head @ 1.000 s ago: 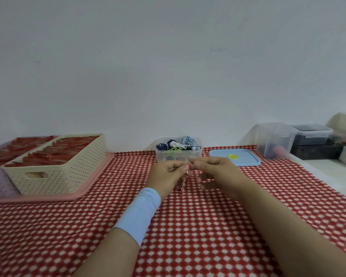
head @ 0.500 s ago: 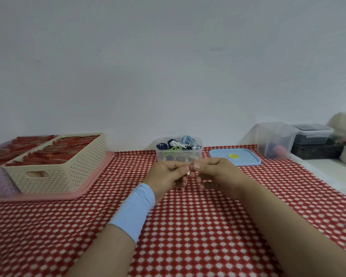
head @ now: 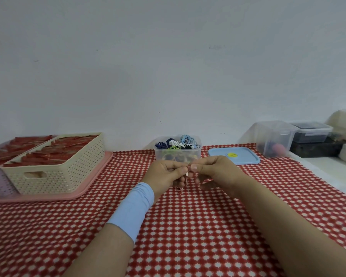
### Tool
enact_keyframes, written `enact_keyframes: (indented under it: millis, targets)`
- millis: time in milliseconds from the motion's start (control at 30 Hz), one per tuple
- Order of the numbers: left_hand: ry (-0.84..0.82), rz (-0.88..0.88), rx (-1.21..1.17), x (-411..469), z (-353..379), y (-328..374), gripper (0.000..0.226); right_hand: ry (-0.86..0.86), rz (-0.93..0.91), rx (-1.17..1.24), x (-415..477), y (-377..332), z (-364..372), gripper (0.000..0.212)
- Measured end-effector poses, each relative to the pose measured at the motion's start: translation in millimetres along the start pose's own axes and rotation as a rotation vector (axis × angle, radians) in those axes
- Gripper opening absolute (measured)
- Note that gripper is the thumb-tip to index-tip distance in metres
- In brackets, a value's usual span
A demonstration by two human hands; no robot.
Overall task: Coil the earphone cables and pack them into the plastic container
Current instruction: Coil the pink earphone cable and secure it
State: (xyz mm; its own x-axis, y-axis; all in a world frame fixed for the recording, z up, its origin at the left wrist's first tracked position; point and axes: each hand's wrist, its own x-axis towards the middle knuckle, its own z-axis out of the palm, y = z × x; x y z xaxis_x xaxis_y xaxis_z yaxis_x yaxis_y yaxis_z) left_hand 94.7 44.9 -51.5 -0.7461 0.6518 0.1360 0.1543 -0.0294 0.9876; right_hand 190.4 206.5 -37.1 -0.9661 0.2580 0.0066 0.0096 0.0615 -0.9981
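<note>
**Red-and-white cable pinched between both hands**

The left hand [head: 164, 174] and right hand [head: 214, 172] meet fingertip to fingertip above the checked tablecloth [head: 188, 226], both closed on a thin red-and-white earphone cable [head: 181, 189] that dangles just beneath them. The plastic container [head: 177, 154], holding coiled cables, stands just behind the hands, its blue lid [head: 234, 155] to the right.

Looks like a home packing setup: checkered cloth [head: 188, 226] on the counter, bare white wall [head: 168, 66], plastic tubs [head: 274, 138] and a basket [head: 54, 168].
</note>
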Motion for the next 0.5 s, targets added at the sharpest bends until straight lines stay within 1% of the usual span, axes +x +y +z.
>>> enact_keyframes:
  millis: [133,233,333,433,500]
  targets:
    - [0.039,0.006,0.073,1.6,-0.2,-0.4,0.015,-0.01,0.033,0.028,1.4,2.0,1.0,0.008]
    - [0.071,0.007,0.091,4.0,-0.6,-0.2,0.012,0.027,-0.024,0.011,1.3,1.6,1.3,0.012]
    - [0.066,0.013,0.137,3.3,-0.5,3.3,0.012,0.079,-0.075,-0.053,2.6,3.0,3.3,0.01]
    - [0.12,0.064,0.262,2.5,-6.8,11.0,0.016,0.142,-0.088,-0.096,5.2,4.0,1.5,0.007]
    - [0.225,0.129,0.442,4.7,-19.7,11.1,0.02,0.188,-0.084,-0.171,6.5,4.8,-3.6,0.007]
